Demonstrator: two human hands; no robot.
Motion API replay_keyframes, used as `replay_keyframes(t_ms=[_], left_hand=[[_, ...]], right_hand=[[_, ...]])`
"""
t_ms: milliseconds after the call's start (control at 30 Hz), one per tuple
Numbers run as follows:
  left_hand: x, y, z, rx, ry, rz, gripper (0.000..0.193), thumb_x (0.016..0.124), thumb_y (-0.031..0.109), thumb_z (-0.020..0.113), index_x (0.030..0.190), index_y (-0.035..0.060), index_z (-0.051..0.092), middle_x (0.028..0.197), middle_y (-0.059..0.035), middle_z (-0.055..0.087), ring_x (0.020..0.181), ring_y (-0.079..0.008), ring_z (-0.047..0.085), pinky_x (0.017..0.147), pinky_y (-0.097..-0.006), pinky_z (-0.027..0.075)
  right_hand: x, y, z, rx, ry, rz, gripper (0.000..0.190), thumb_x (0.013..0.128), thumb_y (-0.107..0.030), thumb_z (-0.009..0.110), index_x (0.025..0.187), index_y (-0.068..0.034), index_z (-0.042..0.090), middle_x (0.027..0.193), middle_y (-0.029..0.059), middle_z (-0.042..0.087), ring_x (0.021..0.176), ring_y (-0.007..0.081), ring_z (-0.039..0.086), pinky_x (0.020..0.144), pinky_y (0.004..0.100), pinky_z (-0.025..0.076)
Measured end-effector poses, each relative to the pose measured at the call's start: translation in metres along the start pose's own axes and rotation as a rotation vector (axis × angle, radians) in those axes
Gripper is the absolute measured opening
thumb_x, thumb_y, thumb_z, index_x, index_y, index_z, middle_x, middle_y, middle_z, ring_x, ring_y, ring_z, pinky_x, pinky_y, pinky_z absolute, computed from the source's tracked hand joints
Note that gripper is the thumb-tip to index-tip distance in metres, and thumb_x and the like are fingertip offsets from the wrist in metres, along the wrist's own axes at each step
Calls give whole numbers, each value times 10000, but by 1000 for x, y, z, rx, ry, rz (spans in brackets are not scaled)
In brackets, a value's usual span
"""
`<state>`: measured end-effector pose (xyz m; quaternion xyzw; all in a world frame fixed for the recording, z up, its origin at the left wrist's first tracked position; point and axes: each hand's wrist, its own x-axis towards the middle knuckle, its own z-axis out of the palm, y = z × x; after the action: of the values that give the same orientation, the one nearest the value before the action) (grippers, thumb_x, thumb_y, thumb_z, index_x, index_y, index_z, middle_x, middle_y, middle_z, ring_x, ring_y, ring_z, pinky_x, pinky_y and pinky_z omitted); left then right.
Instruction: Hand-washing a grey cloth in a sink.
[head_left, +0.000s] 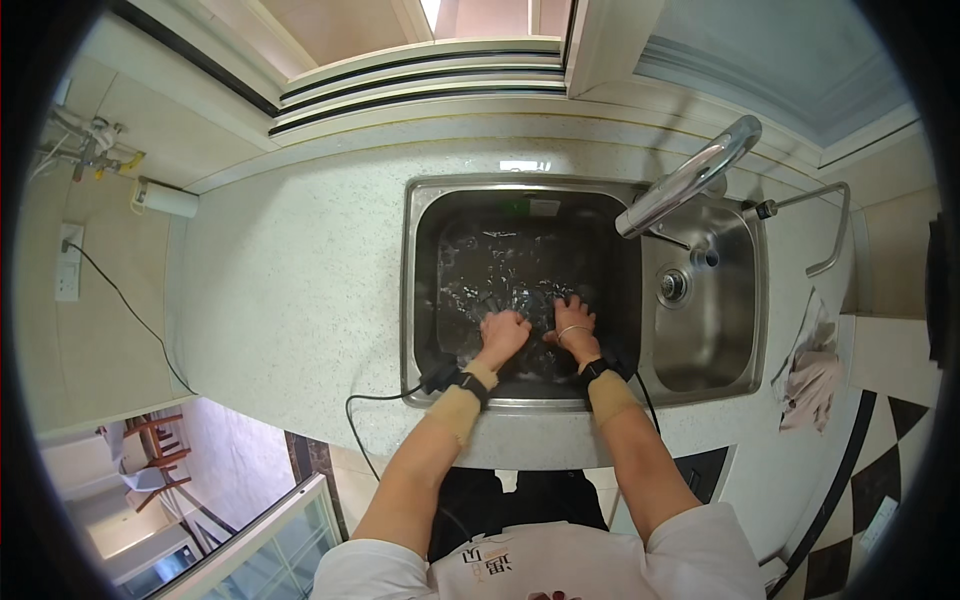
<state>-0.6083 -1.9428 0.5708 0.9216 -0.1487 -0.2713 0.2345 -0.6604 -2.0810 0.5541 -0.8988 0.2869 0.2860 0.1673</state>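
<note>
Both hands are down inside the large basin of a stainless steel sink, which holds water and a dark, wet item, perhaps cloth; its outline cannot be made out. My left hand has its fingers curled down at the dark item, and whether they grip it is unclear. To its right, my right hand, with a thin bracelet at the wrist, has its fingers spread at the water or the item. Glints and splashes lie around the fingers. A chrome faucet leans over the divider at the basin's upper right.
The smaller basin with its drain strainer adjoins on the right. Beyond it stand a thin metal spout and a crumpled cloth on the countertop. Cables run from both wrists over the front edge. Window tracks border the back.
</note>
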Motion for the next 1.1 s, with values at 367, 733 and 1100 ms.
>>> replay_keyframes(t_ms=[367, 733, 1100], left_hand=[[-23, 48, -138, -402, -11, 237, 172, 821, 157, 556, 817, -14, 573, 593, -56, 484, 592, -80, 437, 552, -259, 386], [-13, 23, -154, -91, 75, 515, 134, 770, 114, 585, 840, 2, 604, 752, -190, 580, 707, -332, 566, 632, -374, 445], [-21, -18, -66, 129, -216, 283, 270, 772, 204, 572, 931, -13, 588, 896, -232, 589, 900, -374, 554, 789, -439, 447]], right_hand=[[-1, 41, -39, 511, 326, -517, 205, 727, -94, 598, 930, -69, 612, 997, 120, 585, 901, 318, 568, 744, 369, 458], [-39, 28, -95, 506, 342, -540, 236, 660, -166, 697, 856, -63, 615, 773, 125, 552, 709, 275, 561, 637, 368, 448], [26, -5, 0, 352, 483, -58, 591, 667, -253, 718, 1195, -133, 483, 1052, 168, 510, 935, 334, 545, 850, 423, 434]])
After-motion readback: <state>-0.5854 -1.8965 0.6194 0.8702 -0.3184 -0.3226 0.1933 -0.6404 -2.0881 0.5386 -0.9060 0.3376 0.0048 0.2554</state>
